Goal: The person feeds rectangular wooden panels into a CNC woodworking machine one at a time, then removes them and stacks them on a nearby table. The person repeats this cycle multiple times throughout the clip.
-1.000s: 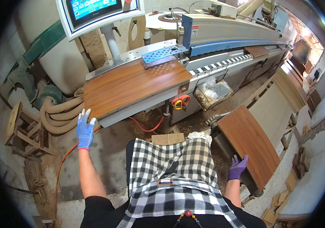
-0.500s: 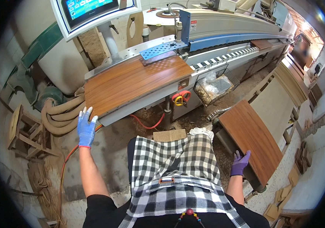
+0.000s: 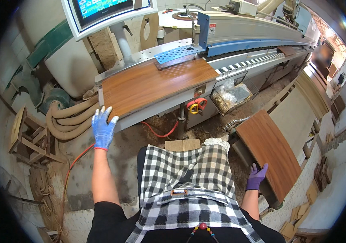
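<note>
My left hand point(image 3: 104, 128), in a blue glove with pale fingertips, touches the near left corner of a wood-grain board point(image 3: 156, 87). Its fingers are spread, not wrapped round the board. That board lies flat on the machine's bed, its far edge partly beneath a blue perforated plate point(image 3: 177, 54). At the right, my right hand point(image 3: 256, 177), in a purple glove, rests against the near long edge of a second wood-grain board point(image 3: 270, 150). Its thumb and fingers are apart. This second board lies on a low stand.
A control screen point(image 3: 104, 10) stands at upper left. Scissors with red and yellow handles point(image 3: 197, 105) hang on the machine's front beside a wire basket point(image 3: 233, 95). Ribbed hoses point(image 3: 65, 123) and a wooden stool point(image 3: 33, 137) are at left. A red hose point(image 3: 160, 133) crosses the floor.
The board on the machine has slid a little to the right, and my left hand has moved right with it. My right hand stays at the second board's edge. The view has shifted slightly.
</note>
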`<state>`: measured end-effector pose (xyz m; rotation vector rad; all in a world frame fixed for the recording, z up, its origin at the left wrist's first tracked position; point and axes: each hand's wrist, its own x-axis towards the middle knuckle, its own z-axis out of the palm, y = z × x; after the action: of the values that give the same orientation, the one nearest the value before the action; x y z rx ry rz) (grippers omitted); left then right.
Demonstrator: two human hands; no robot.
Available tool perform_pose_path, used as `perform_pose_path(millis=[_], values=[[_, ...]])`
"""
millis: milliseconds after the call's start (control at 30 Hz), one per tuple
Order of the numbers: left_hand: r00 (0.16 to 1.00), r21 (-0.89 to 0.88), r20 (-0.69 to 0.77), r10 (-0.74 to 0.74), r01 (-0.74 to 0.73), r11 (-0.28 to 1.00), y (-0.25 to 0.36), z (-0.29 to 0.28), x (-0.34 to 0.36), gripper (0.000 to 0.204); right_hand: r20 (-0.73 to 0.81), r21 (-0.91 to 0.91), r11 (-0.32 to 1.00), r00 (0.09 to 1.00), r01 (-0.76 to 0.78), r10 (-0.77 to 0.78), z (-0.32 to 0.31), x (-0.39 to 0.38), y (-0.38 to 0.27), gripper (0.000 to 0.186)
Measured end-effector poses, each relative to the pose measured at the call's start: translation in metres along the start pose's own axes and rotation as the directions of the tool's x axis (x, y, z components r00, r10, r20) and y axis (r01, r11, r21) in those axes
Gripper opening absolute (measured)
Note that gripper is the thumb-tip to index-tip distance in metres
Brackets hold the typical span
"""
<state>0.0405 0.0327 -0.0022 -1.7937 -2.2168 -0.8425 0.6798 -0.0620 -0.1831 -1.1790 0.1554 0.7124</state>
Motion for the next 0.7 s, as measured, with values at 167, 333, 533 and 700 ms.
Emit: perform_pose_path(millis=[167,333,533,700], values=[[1.000,0.049,-0.008,0.029,-0.028,0.998,0.035,0.023,0.013,0.056,0.032,0.003,1.000,0.999,0.002,-0.003,-0.003,0.002,0.002,0.058],[1.000,0.045,0.027,0.006,-0.008,0.999,0.081,0.040,0.025,0.060,0.194,-0.014,0.992,0.973,-0.123,0.123,-0.029,0.016,0.002,0.056],[0.998,0.054,-0.044,0.054,-0.051,0.997,0.109,0.050,0.032,0.071,0.109,0.145,0.970,0.978,-0.194,0.179,-0.044,-0.014,-0.023,0.057],[0.977,-0.008,-0.121,0.175,-0.177,0.984,0.086,0.057,0.028,0.060,0.119,0.207,0.976,0.992,-0.064,0.040,-0.068,-0.012,-0.044,0.056]])
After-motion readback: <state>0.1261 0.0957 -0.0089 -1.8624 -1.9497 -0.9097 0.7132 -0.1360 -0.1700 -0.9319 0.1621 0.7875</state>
